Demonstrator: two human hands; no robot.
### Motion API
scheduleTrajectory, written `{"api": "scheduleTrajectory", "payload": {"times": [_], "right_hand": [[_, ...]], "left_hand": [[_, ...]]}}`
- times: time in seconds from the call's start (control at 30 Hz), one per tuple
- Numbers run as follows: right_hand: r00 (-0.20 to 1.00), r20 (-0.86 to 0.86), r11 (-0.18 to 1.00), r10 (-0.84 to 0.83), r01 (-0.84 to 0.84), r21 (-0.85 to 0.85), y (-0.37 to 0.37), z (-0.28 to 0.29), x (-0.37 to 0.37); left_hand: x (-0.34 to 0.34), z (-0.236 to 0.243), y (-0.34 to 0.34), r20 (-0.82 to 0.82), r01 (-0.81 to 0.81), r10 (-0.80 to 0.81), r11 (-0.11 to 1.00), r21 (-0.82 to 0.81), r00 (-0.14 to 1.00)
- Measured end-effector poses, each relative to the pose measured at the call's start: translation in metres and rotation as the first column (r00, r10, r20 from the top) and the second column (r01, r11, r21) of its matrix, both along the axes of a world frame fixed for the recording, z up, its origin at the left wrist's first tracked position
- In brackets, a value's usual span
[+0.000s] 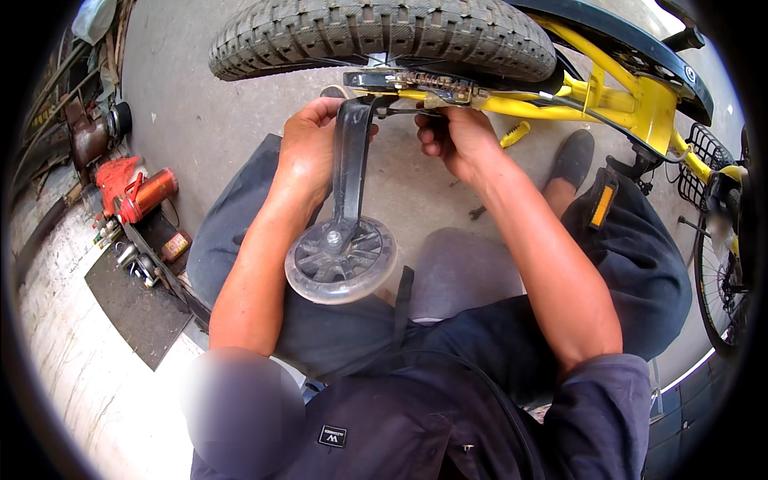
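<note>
Closest to my camera is the dark shirt (384, 424), with dark trousers (632, 280) spread to either side beyond it. Between the forearms I see a training wheel (334, 260) with a clear rim, hanging at the lower end of its black bracket (350, 168). My left hand (310, 144) is clamped around the bracket's upper part, fingertips showing past its far edge. My right hand (460, 142) has its fingers curled together on a slender metal bar (406, 112), just under the bicycle chain (436, 82). Above both hands I have the knobby tyre (384, 36), and the yellow bicycle frame (654, 116) extends rightward. A red cylinder (152, 194) lies far left.
</note>
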State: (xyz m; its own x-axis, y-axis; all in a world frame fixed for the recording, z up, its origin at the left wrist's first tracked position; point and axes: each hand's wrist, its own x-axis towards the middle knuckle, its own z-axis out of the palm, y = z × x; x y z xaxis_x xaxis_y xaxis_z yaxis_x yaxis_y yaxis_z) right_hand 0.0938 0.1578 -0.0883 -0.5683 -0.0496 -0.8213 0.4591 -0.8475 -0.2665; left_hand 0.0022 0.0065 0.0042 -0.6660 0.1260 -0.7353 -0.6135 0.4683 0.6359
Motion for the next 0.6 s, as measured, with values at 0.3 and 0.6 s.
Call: {"api": "scheduleTrajectory", "payload": {"times": [0.3, 0.6], "right_hand": [[0.981, -0.163, 0.990, -0.103, 0.084, -0.117, 0.009, 0.002, 0.010], [0.984, -0.174, 0.995, -0.040, 0.023, -0.098, 0.012, -0.002, 0.012]], "left_hand": [[-0.001, -0.001, -0.001, 0.019, 0.013, -0.012, 0.999, -0.030, 1.000], [-0.001, 0.002, 0.002, 0.012, 0.013, -0.012, 0.999, -0.039, 1.000]]}}
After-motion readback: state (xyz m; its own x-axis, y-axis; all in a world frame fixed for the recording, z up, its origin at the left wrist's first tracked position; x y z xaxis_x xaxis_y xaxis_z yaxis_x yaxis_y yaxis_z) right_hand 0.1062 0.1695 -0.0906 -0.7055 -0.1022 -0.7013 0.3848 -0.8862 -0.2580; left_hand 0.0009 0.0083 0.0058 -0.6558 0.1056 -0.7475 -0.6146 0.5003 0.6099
